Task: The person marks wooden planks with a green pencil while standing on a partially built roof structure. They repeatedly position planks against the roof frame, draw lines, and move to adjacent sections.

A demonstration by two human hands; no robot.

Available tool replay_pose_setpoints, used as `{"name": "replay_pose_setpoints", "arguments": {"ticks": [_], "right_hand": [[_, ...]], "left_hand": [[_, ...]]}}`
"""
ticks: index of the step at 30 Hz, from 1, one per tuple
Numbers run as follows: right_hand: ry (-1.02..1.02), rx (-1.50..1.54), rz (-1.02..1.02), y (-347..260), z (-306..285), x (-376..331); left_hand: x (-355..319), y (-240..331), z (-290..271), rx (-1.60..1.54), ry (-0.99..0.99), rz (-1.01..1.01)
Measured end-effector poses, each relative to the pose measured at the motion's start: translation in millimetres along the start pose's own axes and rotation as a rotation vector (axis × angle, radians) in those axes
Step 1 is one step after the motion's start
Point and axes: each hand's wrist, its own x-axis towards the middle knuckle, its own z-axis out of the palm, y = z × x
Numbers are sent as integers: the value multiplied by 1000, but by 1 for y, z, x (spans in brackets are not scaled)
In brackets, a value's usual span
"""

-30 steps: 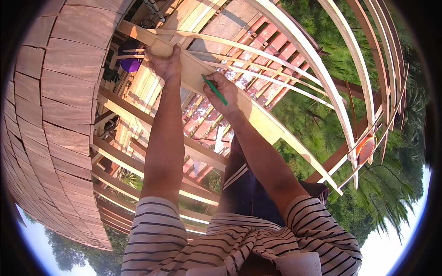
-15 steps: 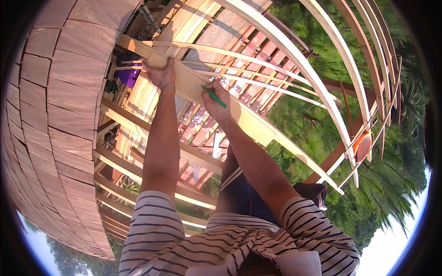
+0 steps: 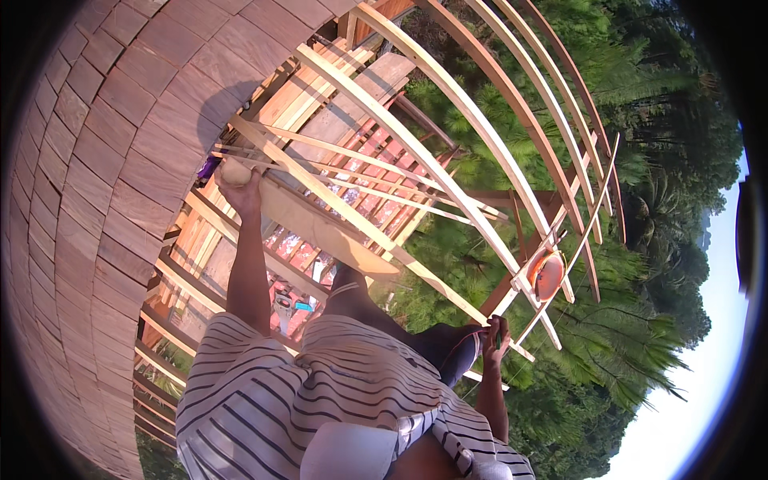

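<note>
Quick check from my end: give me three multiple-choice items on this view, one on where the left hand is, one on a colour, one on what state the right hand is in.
1. Where is the left hand?
A. On the near end of the wooden plank
B. On the orange round object
C. At the hip

2. What colour is the tiled roof?
A. Blue
B. Reddish brown
C. White

3. The right hand is:
A. Flat on the plank
B. Down by the side, closed on a slim dark object
C. Out of view

Answers: 1 A, its fingers wrap the plank's end. 2 B, the tiles look reddish brown. 3 B, it hangs low beside the dark trousers.
</note>
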Motion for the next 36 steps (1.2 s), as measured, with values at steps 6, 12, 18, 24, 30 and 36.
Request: {"name": "replay_pose_setpoints", "arguments": {"ticks": [6, 12, 18, 24, 30, 36], "right_hand": [[657, 507, 489, 114, -59, -53], [819, -89, 408, 41, 20, -35], [771, -41, 323, -5, 4, -26], [969, -88, 334, -3, -48, -62], [1144, 372, 447, 74, -79, -156], [983, -177, 753, 101, -45, -222]], "left_hand": [[0, 85, -90, 94, 107, -163], [141, 43, -118, -152, -165, -66], [134, 92, -59, 258, 2, -129], [166, 109, -20, 495, 164, -69], [194, 54, -14, 407, -99, -146], [178, 89, -24, 400, -202, -227]]}}
